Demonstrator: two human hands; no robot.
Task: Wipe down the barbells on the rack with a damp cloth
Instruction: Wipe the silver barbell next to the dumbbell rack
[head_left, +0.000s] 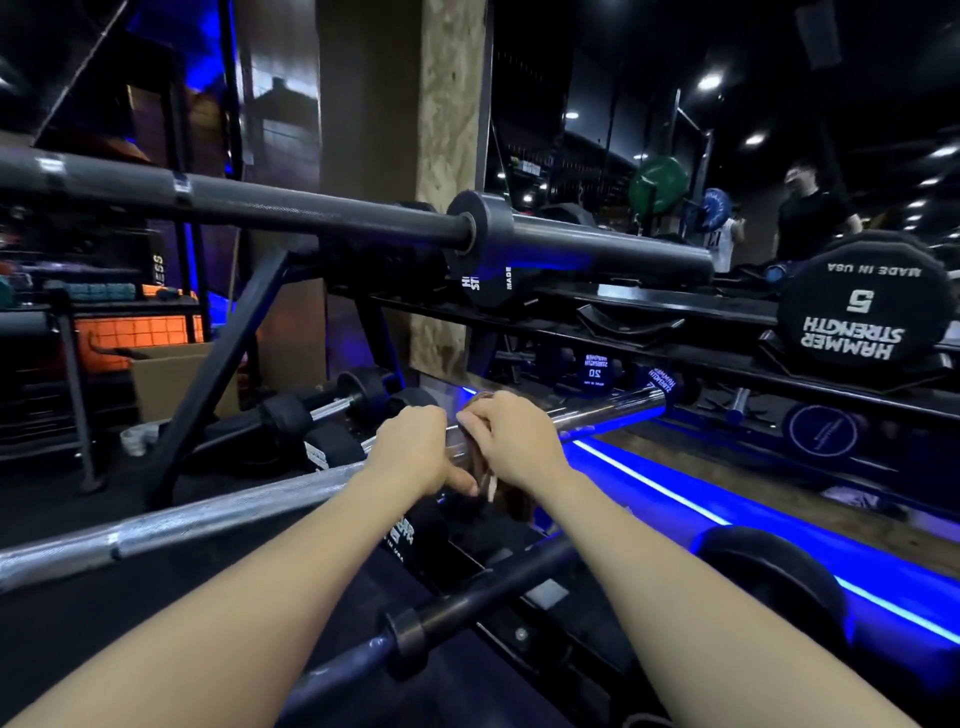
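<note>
A silver barbell (218, 514) runs from the lower left up to the right, its chrome sleeve (608, 413) ending near the blue light. My left hand (415, 447) curls over the bar at mid-frame. Right beside it my right hand (511, 439) grips a brownish cloth (493, 483) wrapped around the bar near the sleeve collar; part of the cloth hangs below. A black barbell (260, 205) lies higher up across the rack. A third dark barbell (441, 618) sits below my arms.
The black rack frame (223, 364) slants down at left. A 5 lb Hammer Strength dumbbell (862, 306) and other dumbbells fill shelves at right. A blue light strip (727, 525) glows along the floor. A person (810, 208) stands at far right.
</note>
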